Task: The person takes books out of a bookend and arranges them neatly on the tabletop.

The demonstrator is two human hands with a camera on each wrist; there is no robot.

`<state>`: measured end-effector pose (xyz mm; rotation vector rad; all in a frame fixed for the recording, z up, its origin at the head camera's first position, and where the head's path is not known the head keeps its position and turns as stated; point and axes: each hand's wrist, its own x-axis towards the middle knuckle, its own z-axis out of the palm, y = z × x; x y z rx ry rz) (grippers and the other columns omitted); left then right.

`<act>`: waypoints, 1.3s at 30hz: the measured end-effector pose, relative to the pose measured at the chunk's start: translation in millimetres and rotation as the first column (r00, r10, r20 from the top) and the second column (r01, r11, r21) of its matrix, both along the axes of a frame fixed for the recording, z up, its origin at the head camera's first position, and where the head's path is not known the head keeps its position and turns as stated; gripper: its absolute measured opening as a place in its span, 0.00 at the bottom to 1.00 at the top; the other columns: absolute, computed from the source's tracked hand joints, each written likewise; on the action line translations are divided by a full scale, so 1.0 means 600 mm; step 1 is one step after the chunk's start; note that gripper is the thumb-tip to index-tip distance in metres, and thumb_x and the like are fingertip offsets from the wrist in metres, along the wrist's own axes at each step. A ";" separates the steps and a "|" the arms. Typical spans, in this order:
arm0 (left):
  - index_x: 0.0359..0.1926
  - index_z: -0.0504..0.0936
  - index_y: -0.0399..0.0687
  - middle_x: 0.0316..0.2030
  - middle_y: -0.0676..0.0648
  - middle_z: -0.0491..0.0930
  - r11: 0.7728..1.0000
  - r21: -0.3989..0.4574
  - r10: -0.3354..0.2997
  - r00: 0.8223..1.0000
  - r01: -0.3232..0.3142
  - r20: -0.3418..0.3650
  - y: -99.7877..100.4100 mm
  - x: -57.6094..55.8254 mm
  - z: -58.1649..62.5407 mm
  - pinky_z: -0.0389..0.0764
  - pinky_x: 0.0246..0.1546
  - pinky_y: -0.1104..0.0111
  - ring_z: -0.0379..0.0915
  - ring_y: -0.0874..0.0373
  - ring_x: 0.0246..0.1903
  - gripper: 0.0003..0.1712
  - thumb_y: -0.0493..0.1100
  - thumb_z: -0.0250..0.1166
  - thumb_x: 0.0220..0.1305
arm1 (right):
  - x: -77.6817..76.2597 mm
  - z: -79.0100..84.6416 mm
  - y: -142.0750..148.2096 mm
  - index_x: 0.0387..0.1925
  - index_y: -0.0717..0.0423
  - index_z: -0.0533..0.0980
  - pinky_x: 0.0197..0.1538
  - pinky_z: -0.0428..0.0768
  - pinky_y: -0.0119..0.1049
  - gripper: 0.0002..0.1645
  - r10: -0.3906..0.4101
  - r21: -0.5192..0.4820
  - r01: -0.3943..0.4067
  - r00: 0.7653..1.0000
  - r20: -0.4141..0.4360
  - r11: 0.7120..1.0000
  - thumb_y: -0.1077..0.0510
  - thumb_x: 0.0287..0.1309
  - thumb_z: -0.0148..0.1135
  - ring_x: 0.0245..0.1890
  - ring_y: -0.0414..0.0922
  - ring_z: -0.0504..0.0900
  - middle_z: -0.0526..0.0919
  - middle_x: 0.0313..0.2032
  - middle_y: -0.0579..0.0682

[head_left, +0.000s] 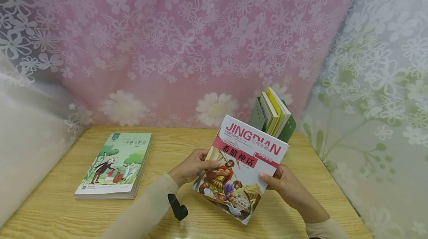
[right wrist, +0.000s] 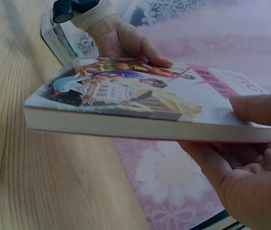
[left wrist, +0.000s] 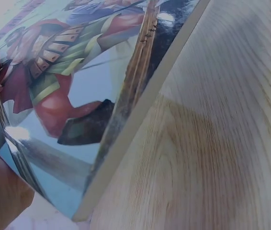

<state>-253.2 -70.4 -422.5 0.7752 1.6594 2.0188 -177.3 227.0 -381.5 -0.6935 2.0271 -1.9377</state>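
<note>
Both hands hold a white paperback book [head_left: 239, 172] with a pink title band and warriors on its cover, tilted above the table. My left hand [head_left: 191, 166] grips its left edge, thumb on the cover. At the right edge my right hand [head_left: 284, 184] pinches it, thumb on top and fingers beneath, as the right wrist view shows around the book [right wrist: 140, 103]. In the left wrist view the book's cover [left wrist: 73, 96] fills the upper left, with part of the left hand [left wrist: 4, 187] beside it.
A stack of books with a green illustrated cover [head_left: 115, 164] lies at the table's left. Several books [head_left: 275, 111] stand between green bookends [head_left: 288, 125] at the back right, partly behind the held book. Flowered cloth [head_left: 187, 46] hangs behind the wooden table [head_left: 174, 138].
</note>
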 end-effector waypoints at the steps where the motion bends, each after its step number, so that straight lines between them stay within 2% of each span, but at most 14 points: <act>1: 0.51 0.81 0.39 0.37 0.50 0.83 1.000 -0.001 0.002 1.000 -0.002 0.002 -0.002 0.000 -0.002 0.75 0.30 0.72 0.75 0.62 0.33 0.14 0.38 0.63 0.65 | -0.001 -0.001 0.000 0.63 0.53 0.67 0.48 0.82 0.41 0.23 0.003 0.004 -0.003 1.000 0.008 1.000 0.66 0.69 0.48 0.50 0.45 0.82 0.81 0.53 0.43; 7: 0.55 0.78 0.36 0.39 0.51 0.84 1.000 -0.011 0.027 1.000 -0.027 0.006 -0.021 0.001 -0.006 0.78 0.34 0.72 0.78 0.63 0.36 0.19 0.38 0.64 0.64 | -0.007 -0.003 0.006 0.66 0.70 0.60 0.55 0.77 0.33 0.26 -0.059 0.025 0.059 0.998 -0.016 0.998 0.63 0.71 0.46 0.53 0.39 0.78 0.79 0.53 0.41; 10: 0.55 0.78 0.38 0.40 0.51 0.84 0.999 -0.014 0.043 0.999 -0.042 0.007 -0.035 0.000 -0.005 0.79 0.36 0.71 0.79 0.61 0.38 0.19 0.38 0.63 0.65 | -0.014 -0.003 0.012 0.68 0.76 0.53 0.57 0.75 0.30 0.31 -0.131 0.038 0.133 0.990 -0.049 0.990 0.61 0.73 0.46 0.55 0.34 0.76 0.75 0.56 0.39; 12: 0.55 0.79 0.41 0.41 0.51 0.84 0.999 -0.016 0.053 0.999 -0.052 0.006 -0.046 -0.001 -0.003 0.80 0.38 0.70 0.80 0.60 0.40 0.17 0.39 0.63 0.65 | -0.020 -0.003 0.018 0.69 0.75 0.51 0.57 0.74 0.28 0.33 -0.205 0.063 0.210 0.976 -0.078 0.976 0.59 0.73 0.46 0.57 0.31 0.74 0.72 0.60 0.44; 17: 0.51 0.82 0.48 0.41 0.51 0.84 0.995 -0.029 0.092 0.996 -0.091 0.006 -0.079 -0.001 0.002 0.80 0.37 0.69 0.80 0.60 0.41 0.13 0.38 0.62 0.66 | -0.036 -0.002 0.033 0.72 0.65 0.52 0.53 0.72 0.19 0.37 -0.426 0.153 0.439 0.898 -0.111 0.886 0.51 0.71 0.50 0.56 0.23 0.70 0.61 0.69 0.62; 19: 0.50 0.82 0.50 0.39 0.51 0.84 0.993 -0.035 0.113 0.994 -0.113 0.011 -0.094 0.000 0.002 0.80 0.36 0.70 0.80 0.60 0.39 0.12 0.37 0.61 0.66 | -0.044 0.000 0.039 0.73 0.62 0.52 0.52 0.71 0.16 0.39 -0.497 0.180 0.508 0.862 -0.105 0.843 0.47 0.70 0.52 0.56 0.23 0.69 0.58 0.70 0.63; 22: 0.50 0.82 0.52 0.38 0.52 0.85 0.987 -0.047 0.153 0.988 -0.152 0.028 -0.117 0.000 0.001 0.80 0.34 0.71 0.80 0.62 0.37 0.13 0.37 0.61 0.66 | -0.057 0.002 0.048 0.74 0.58 0.52 0.51 0.70 0.14 0.42 -0.570 0.207 0.576 0.816 -0.094 0.791 0.43 0.67 0.53 0.61 0.31 0.69 0.58 0.71 0.60; 24: 0.51 0.81 0.51 0.36 0.52 0.84 0.983 -0.054 0.180 0.983 -0.178 0.035 -0.133 0.002 0.000 0.79 0.32 0.71 0.79 0.63 0.33 0.13 0.38 0.61 0.66 | -0.065 0.002 0.053 0.74 0.55 0.51 0.51 0.69 0.13 0.43 -0.599 0.227 0.602 0.796 -0.093 0.765 0.41 0.67 0.53 0.65 0.41 0.67 0.59 0.71 0.57; 27: 0.49 0.82 0.53 0.33 0.53 0.83 0.975 -0.075 0.214 0.976 -0.210 0.041 -0.159 0.005 0.000 0.73 0.25 0.73 0.73 0.66 0.25 0.12 0.38 0.61 0.67 | -0.077 0.000 0.059 0.74 0.53 0.51 0.51 0.69 0.13 0.44 -0.613 0.243 0.619 0.783 -0.107 0.747 0.41 0.66 0.54 0.68 0.51 0.63 0.59 0.71 0.55; 29: 0.48 0.82 0.53 0.33 0.54 0.82 0.970 -0.092 0.227 0.973 -0.223 0.043 -0.177 0.007 0.001 0.72 0.24 0.73 0.71 0.67 0.24 0.11 0.39 0.60 0.67 | -0.085 -0.002 0.062 0.74 0.53 0.52 0.51 0.69 0.14 0.44 -0.617 0.244 0.626 0.778 -0.121 0.741 0.41 0.66 0.54 0.68 0.53 0.62 0.59 0.71 0.55; 30: 0.47 0.82 0.55 0.30 0.55 0.81 0.967 -0.104 0.237 0.971 -0.232 0.040 -0.186 0.007 0.001 0.67 0.20 0.73 0.67 0.67 0.20 0.10 0.39 0.59 0.68 | -0.088 -0.003 0.063 0.74 0.54 0.52 0.51 0.69 0.14 0.44 -0.618 0.244 0.628 0.776 -0.126 0.739 0.41 0.66 0.54 0.68 0.53 0.62 0.59 0.71 0.55; 33: 0.46 0.81 0.54 0.24 0.55 0.78 0.958 -0.127 0.263 0.964 -0.256 0.045 -0.211 0.009 0.001 0.66 0.17 0.72 0.63 0.67 0.16 0.09 0.39 0.58 0.69 | -0.095 -0.003 0.063 0.74 0.55 0.52 0.49 0.69 0.13 0.43 -0.623 0.233 0.637 0.770 -0.140 0.735 0.42 0.66 0.55 0.68 0.54 0.63 0.60 0.70 0.56; 36: 0.46 0.80 0.52 0.24 0.55 0.75 0.938 -0.163 0.316 0.947 -0.305 0.050 -0.235 0.015 0.003 0.66 0.16 0.71 0.61 0.66 0.16 0.08 0.41 0.58 0.69 | -0.100 -0.002 0.062 0.73 0.57 0.53 0.48 0.70 0.13 0.43 -0.626 0.224 0.643 0.765 -0.150 0.732 0.42 0.66 0.55 0.67 0.56 0.63 0.60 0.70 0.58; 39: 0.49 0.79 0.50 0.30 0.53 0.77 0.922 -0.192 0.355 0.932 -0.337 0.067 -0.257 0.023 0.007 0.70 0.20 0.71 0.65 0.65 0.22 0.09 0.43 0.59 0.69 | -0.106 -0.003 0.062 0.73 0.59 0.53 0.48 0.70 0.13 0.44 -0.629 0.215 0.646 0.763 -0.150 0.733 0.43 0.65 0.56 0.67 0.57 0.63 0.60 0.70 0.59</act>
